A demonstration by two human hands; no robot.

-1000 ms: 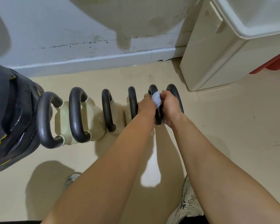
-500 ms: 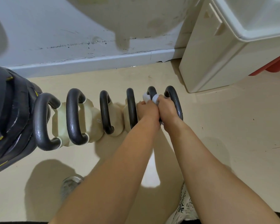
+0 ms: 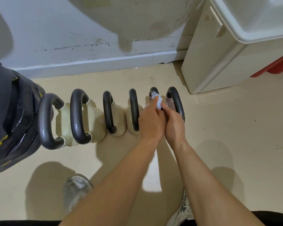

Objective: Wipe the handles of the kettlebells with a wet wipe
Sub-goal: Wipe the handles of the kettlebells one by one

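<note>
A row of several cream kettlebells with dark grey handles stands on the floor along the wall. The second handle from the right (image 3: 153,90) is mostly hidden under my hands. A white wet wipe (image 3: 157,100) is wrapped around it. My left hand (image 3: 151,121) and my right hand (image 3: 174,123) press together on the wipe and the handle, fingers closed. The rightmost handle (image 3: 176,101) sits just right of my right hand. The handle to the left (image 3: 134,110) is beside my left hand.
A stack of black weight plates (image 3: 10,115) stands at the far left. A cream cabinet (image 3: 219,51) is at the upper right, with a red object (image 3: 278,66) under it. The grey baseboard (image 3: 96,64) runs behind the row. My shoes (image 3: 75,190) are on the floor below.
Both hands have slid toward me along the handle, and more of the wipe now sticks out beyond the fingertips at the far end.
</note>
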